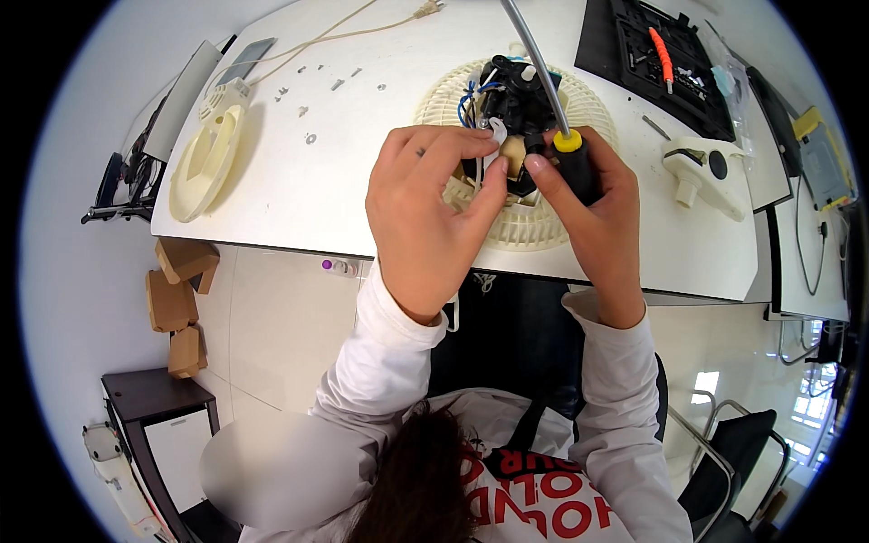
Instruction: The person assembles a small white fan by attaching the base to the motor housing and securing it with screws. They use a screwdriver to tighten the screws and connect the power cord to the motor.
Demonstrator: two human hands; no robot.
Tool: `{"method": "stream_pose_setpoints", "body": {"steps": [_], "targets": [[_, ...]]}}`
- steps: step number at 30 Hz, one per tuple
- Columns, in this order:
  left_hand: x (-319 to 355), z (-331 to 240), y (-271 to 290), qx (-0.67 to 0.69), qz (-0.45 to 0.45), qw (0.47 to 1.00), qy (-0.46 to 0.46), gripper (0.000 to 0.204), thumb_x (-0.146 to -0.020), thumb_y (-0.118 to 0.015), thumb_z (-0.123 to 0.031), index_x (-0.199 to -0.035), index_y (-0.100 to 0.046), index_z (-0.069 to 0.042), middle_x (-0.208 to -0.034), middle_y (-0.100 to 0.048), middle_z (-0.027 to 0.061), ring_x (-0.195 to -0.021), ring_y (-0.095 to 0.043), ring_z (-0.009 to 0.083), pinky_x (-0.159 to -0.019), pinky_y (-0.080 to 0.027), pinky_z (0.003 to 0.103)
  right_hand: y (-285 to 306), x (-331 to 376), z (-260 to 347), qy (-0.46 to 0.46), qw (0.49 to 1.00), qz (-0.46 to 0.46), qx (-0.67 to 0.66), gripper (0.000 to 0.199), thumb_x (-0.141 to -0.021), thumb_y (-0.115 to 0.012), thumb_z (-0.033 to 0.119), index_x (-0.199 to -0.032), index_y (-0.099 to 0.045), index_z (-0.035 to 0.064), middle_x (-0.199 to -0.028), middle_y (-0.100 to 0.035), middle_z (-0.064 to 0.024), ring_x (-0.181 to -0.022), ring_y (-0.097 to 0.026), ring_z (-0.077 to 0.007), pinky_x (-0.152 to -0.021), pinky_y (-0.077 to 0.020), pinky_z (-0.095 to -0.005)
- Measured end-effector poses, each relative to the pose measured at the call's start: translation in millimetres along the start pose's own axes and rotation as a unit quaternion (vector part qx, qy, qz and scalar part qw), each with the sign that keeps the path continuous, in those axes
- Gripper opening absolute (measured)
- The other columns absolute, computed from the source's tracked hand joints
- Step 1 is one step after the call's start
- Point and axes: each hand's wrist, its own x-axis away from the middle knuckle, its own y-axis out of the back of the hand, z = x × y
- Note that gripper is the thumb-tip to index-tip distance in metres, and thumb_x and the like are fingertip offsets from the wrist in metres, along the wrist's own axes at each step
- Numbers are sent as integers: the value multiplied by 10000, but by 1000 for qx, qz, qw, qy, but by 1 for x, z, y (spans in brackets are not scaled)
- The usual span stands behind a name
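Observation:
My left hand (421, 204) is closed in a pinch on a small white plastic piece (497, 131) beside a black motor assembly (520, 95). That assembly, with blue wires (468, 104), sits on a round cream fan grille (588, 100). In my right hand (602, 204) is a screwdriver (568, 142) with a black and yellow handle, its long metal shaft slanting up and away. My right thumb and fingertips also meet near a small black knob-like part (534, 145); whether they grip it I cannot tell. My hands partly cover the assembly's near side.
Loose screws and washers (310, 139) lie on the white table (299, 199). A cream plastic cover (206, 167) and a power cord (317, 41) are to the left. On the right are a white plastic housing (711, 172) and a black tool case (670, 100) with an orange-red handled tool (663, 59).

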Motion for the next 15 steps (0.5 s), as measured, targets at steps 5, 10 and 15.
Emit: {"method": "stream_pose_setpoints", "body": {"steps": [5,10,15], "targets": [[5,4,-1,1,-1,1000,2,150,-664,-718,-57,-796,-646,-58,-842,-644,36,-783,-577,225,-687,-444,316,-1,0,3,-8,1000,9,0,224,-785,-683,151,-923,-596,-3,-682,-602,-18,-601,-523,-48,-545,-404,-197],[4,5,2,6,10,1000,-23,206,-661,-712,28,-859,-679,-15,-859,-654,89,-823,-593,199,-741,-471,284,-1,-3,0,-13,1000,8,-1,226,-789,-679,154,-925,-596,-6,-684,-606,-20,-606,-529,-51,-547,-413,-199],[4,6,1,36,16,999,-17,196,-642,-711,27,-825,-678,-37,-853,-658,59,-848,-580,214,-760,-464,301,0,-5,0,-12,1000,9,9,231,-785,-680,156,-925,-599,-9,-678,-603,-23,-608,-528,-55,-549,-414,-201]]}}
